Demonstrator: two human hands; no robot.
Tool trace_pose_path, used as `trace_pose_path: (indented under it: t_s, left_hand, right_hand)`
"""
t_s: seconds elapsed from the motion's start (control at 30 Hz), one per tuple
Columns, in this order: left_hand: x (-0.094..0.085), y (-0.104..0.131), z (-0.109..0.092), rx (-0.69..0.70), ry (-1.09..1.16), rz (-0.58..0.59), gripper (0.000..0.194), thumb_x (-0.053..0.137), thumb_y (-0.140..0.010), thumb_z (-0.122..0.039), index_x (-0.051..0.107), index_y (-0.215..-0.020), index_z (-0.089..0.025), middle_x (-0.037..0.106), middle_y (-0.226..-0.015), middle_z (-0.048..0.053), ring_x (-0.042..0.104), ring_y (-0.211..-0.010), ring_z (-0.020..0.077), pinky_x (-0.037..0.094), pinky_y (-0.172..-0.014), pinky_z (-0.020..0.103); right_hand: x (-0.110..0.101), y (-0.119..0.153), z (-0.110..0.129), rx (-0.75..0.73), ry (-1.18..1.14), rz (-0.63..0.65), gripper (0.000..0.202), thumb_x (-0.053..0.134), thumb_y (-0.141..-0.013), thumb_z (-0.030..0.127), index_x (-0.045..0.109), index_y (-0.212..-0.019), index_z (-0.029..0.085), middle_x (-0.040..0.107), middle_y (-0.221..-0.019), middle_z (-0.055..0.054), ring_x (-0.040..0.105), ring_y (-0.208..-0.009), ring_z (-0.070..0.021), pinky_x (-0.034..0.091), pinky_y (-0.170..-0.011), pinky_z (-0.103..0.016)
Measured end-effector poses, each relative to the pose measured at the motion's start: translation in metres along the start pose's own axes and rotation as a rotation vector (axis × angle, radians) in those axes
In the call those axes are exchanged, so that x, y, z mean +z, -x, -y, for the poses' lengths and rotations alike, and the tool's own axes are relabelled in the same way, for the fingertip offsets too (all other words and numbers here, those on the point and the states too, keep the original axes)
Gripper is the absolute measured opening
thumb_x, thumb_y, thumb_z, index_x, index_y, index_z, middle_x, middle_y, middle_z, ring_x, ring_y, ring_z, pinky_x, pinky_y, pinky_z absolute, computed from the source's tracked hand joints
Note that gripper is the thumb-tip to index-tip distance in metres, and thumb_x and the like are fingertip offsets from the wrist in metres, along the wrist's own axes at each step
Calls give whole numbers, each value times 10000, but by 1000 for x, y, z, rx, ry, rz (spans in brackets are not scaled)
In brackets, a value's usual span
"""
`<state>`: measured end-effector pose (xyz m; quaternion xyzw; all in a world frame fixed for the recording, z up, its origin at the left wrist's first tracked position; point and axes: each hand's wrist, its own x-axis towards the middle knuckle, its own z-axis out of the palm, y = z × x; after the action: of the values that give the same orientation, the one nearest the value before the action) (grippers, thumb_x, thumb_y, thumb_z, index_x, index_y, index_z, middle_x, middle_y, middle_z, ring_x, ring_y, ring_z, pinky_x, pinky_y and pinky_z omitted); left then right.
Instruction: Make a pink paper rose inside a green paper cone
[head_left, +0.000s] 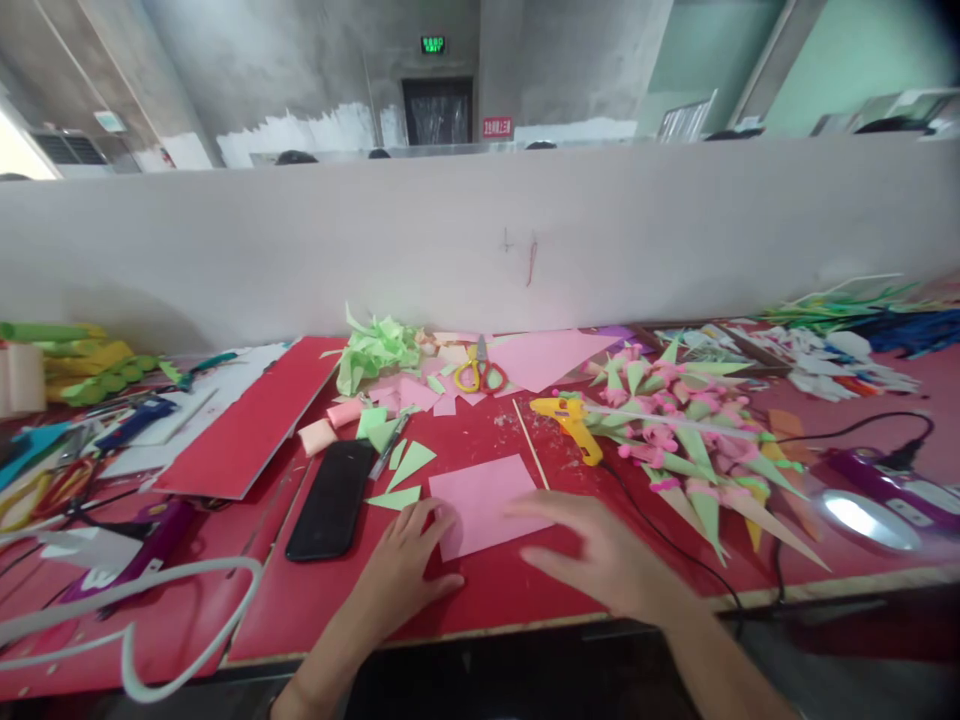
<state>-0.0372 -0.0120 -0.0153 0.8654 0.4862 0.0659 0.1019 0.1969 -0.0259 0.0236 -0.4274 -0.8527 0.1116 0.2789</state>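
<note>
A sheet of pink paper (484, 505) lies flat on the red tabletop in front of me. My left hand (409, 570) rests at its left edge, fingertips touching or just over the paper, thumb apart from the fingers. Over the right part of the sheet is my right hand (585, 550), slightly blurred, fingers and thumb apart with nothing between them. Whether its fingertips touch the paper I cannot tell. A thin wooden stick (531, 445) runs up from the sheet's upper right corner. Cut green paper pieces (411, 465) lie beyond my left hand.
A black phone (331, 500) lies left of the sheet. Yellow-handled scissors (480, 370) sit among pink scraps. A yellow glue gun (571, 425), its cord trailing right, lies beside a heap of pink and green paper cones (690, 440). A white cable (202, 570) loops at left; a partition (375, 240) stands behind.
</note>
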Motion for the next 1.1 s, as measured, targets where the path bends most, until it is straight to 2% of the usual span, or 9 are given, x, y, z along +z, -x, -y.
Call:
trace_pose_path:
  t_s: [0.1,0.2,0.33,0.43,0.57,0.67,0.77,0.97,1.1]
  left_hand:
    - [-6,-10,-1,24,-25,20,509,595,-698,-340,420,-1165,-238,477,-1209,66,430,-1091,257,337,-878,453]
    - [-10,-15,-2,83,-66,35,408,573,-722,-301,463,-1110,-240,546,-1130,45,502,-1002,237,332,-864,447]
    - [-11,-18,-4,125,-136,6,335,543,-738,-253,500,-1068,-213,573,-1074,59,528,-954,233,358,-839,407]
    - [-9,-21,-7,154,-171,-21,288,513,-750,-182,527,-1036,-216,597,-1019,47,546,-921,213,378,-829,375]
    - [-10,-27,-11,162,-188,-117,215,420,-809,-129,583,-915,-221,645,-860,17,587,-813,181,375,-839,387]
    - [-18,-33,-15,212,-158,-263,220,384,-837,-157,597,-817,-206,647,-724,1,596,-682,153,386,-817,376]
    - [-33,-38,-21,280,-163,-419,265,346,-852,-157,602,-800,-204,626,-607,-20,577,-573,123,382,-823,359]
    - [-62,-32,-21,398,-130,-559,285,329,-867,-153,547,-1034,-227,678,-806,-25,614,-699,92,308,-920,332]
    - [-74,-15,-1,386,-173,-556,305,307,-870,-145,531,-1054,-242,680,-821,-27,619,-739,104,313,-907,328]
  right_hand:
    - [28,-8,-11,9,3,133,382,541,-760,287,494,-1133,218,547,-1128,-63,492,-1034,-194,422,-871,-317]
    - [53,-13,-23,7,69,136,355,582,-726,295,542,-1068,209,534,-1132,-61,471,-1042,-194,404,-880,-327]
    - [66,-16,-29,-149,219,101,135,527,-778,238,592,-891,201,596,-888,-23,515,-841,-148,425,-785,-300]
    - [67,-18,-29,-284,327,38,182,411,-831,135,576,-768,180,570,-695,6,485,-684,-113,401,-795,-297]
    - [63,-26,-25,-289,366,-122,204,393,-801,96,533,-674,172,526,-601,21,441,-618,-106,362,-849,-297]
    - [55,-38,-20,-320,372,-282,157,419,-755,124,525,-651,174,527,-587,14,442,-626,-115,362,-839,-303]
    - [43,-49,-14,-370,389,-376,122,439,-747,148,529,-672,178,530,-573,15,444,-628,-119,372,-787,-297]
    - [12,-50,-14,-382,433,-434,88,462,-750,164,530,-700,190,570,-636,11,456,-657,-123,361,-678,-274]
    - [-12,-35,-37,-227,483,-467,173,434,-746,111,516,-619,195,534,-564,15,447,-610,-120,346,-620,-261]
